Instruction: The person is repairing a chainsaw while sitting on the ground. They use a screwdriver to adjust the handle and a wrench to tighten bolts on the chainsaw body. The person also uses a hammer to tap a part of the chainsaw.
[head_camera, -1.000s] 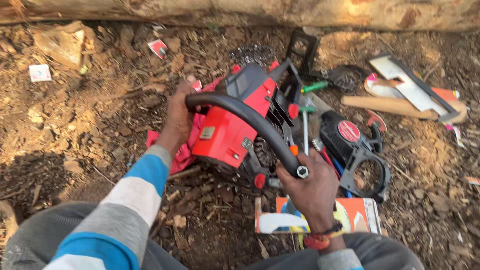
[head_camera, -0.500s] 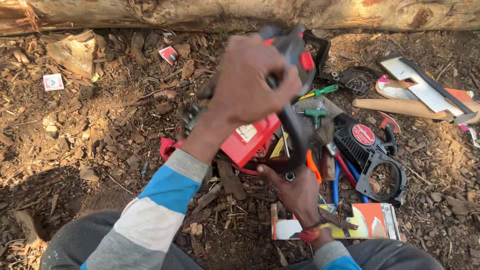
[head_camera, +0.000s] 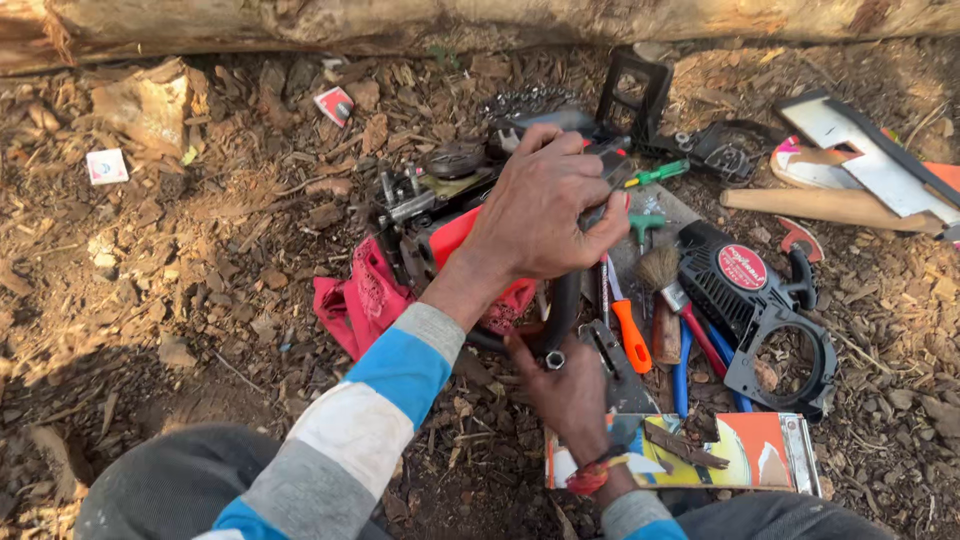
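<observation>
A red chainsaw body (head_camera: 455, 235) with its engine parts exposed lies tilted on the bark-strewn ground, over a red cloth (head_camera: 352, 300). My left hand (head_camera: 548, 205), in a striped blue, white and grey sleeve, grips the top of the saw from above. My right hand (head_camera: 568, 388), with a red band at the wrist, is blurred just below the saw. Its fingers curl around the lower end of the black tubular handle bar (head_camera: 560, 320).
A log (head_camera: 480, 20) runs along the top. To the right lie a black starter cover with a red round label (head_camera: 745, 275), an orange-handled screwdriver (head_camera: 632, 342), a brush (head_camera: 662, 278), green-handled tools (head_camera: 655, 175), a wooden-handled blade (head_camera: 850, 190) and an orange booklet (head_camera: 760, 452).
The saw has been turned over so its engine side faces up. My left hand moved from its left side to the top. My right hand dropped lower on the handle bar.
</observation>
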